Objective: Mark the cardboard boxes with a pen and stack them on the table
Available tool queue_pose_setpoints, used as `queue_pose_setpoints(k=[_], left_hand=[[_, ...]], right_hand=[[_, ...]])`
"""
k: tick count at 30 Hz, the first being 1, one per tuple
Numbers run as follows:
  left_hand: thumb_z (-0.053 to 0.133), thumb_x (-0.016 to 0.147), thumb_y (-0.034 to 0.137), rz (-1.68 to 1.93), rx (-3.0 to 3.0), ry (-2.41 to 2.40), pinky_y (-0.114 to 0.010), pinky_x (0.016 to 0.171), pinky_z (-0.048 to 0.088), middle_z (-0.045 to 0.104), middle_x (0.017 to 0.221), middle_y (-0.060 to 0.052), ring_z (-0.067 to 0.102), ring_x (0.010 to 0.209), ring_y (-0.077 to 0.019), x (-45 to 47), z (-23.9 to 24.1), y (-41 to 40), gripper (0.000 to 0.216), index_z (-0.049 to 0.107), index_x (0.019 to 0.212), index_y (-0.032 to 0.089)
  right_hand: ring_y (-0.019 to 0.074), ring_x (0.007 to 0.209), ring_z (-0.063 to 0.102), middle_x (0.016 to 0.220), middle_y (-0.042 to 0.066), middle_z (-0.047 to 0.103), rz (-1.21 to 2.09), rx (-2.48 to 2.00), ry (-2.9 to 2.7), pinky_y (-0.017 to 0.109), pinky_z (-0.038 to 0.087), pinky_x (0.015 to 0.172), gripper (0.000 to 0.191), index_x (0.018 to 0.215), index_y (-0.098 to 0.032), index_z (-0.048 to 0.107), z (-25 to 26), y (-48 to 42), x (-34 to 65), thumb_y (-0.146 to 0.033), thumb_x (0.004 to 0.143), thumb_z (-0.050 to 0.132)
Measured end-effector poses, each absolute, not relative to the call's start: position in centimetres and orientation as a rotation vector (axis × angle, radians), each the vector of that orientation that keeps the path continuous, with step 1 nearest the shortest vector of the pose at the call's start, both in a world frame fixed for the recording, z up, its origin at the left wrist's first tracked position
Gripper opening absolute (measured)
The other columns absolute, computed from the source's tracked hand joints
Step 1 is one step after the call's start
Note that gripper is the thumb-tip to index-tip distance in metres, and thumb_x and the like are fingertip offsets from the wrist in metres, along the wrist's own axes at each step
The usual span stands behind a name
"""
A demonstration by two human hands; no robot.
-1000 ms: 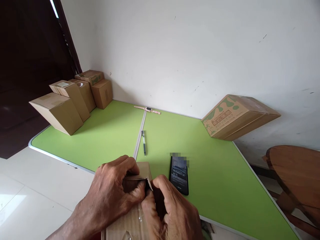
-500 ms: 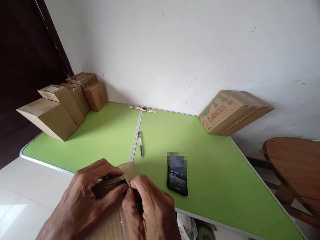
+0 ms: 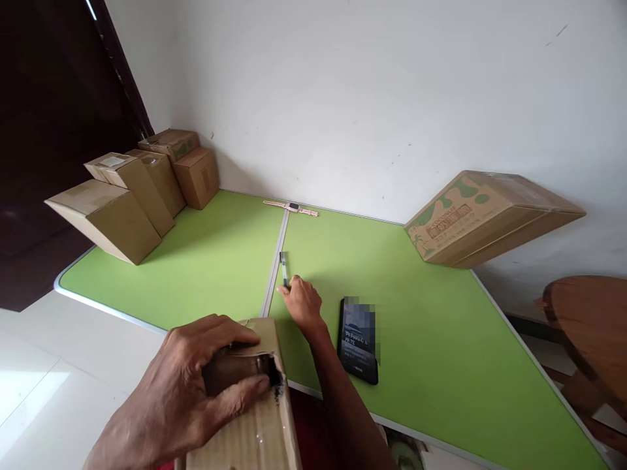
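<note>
A brown cardboard box point(image 3: 245, 431) stands close in front of me, with a torn, ragged hole at its upper right corner. My left hand point(image 3: 191, 385) grips its top edge, fingers over the flap and thumb by the hole. What lies inside is too dark to make out. Farther forward, my right hand point(image 3: 302, 301) is at the lower end of a pen point(image 3: 283, 262), its thumb and fingers closed around that end. The pen still lies on the green table point(image 3: 225, 261), beside the pale seam.
Several cardboard boxes point(image 3: 132, 215) are grouped at the back left. A coconut carton point(image 3: 455, 222) leans by the wall at right. A watch point(image 3: 294, 207) lies at the back edge, and a phone point(image 3: 360, 352) right of my forearm. A wooden stool point(image 3: 592, 307) stands beyond the table.
My right hand has left the box's torn corner and reached forward to the pen, uncovering the hole. My left hand stays on the box. The view has shifted slightly.
</note>
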State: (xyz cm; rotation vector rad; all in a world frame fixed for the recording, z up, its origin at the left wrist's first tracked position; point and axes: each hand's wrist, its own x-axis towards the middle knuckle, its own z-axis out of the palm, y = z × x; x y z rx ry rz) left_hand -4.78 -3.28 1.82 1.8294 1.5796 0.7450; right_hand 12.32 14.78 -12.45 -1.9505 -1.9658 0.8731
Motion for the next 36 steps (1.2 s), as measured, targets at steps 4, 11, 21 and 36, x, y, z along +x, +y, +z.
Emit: queue_pose_setpoints(k=[4,11,21,36], left_hand=[[0.078,0.093,0.027,0.857,1.719,1.283,-0.03,0.097,0.059,0.079,0.121,-0.001,0.076,0.112,-0.0218,-6.3,0.8,-3.5,0.034,0.073,0.126,0.03],[0.075,0.1,0.031,0.947,1.431,1.169,-0.033,0.105,0.054,0.075,0.128,-0.005,0.071,0.121,-0.0242,-6.6,-1.1,-4.5,0.031,0.072,0.131,0.029],[0.072,0.103,0.042,0.935,1.389,1.205,-0.033,0.098,0.055,0.075,0.123,-0.005,0.072,0.11,-0.0232,-6.0,-0.9,-5.2,0.029,0.072,0.128,0.028],[0.072,0.101,0.029,0.926,1.439,1.168,-0.034,0.103,0.052,0.077,0.124,-0.004,0.073,0.116,-0.0237,-5.6,-0.2,-4.4,0.025,0.071,0.126,0.026]], right_hand=[[0.0167,0.07,0.067,0.075,0.0,0.068,1.098,-1.8,-1.832,0.032,0.057,0.071,0.026,0.079,-0.017,0.065,-12.7,14.6,13.5,-0.03,0.101,0.07],[0.0192,0.068,0.074,0.083,0.002,0.077,1.191,-1.097,-1.178,0.031,0.059,0.062,0.023,0.101,-0.024,0.063,-5.8,4.0,19.8,-0.047,0.101,0.065],[0.0195,0.099,0.07,0.101,0.002,0.073,0.632,-0.795,-1.427,0.035,0.055,0.087,0.021,0.109,-0.023,0.076,-2.6,-3.9,15.5,-0.01,0.099,0.063],[0.0172,0.092,0.065,0.099,0.003,0.067,0.525,-0.905,-1.605,0.033,0.053,0.078,0.019,0.1,-0.02,0.072,-1.6,-3.9,15.6,-0.005,0.096,0.061]])
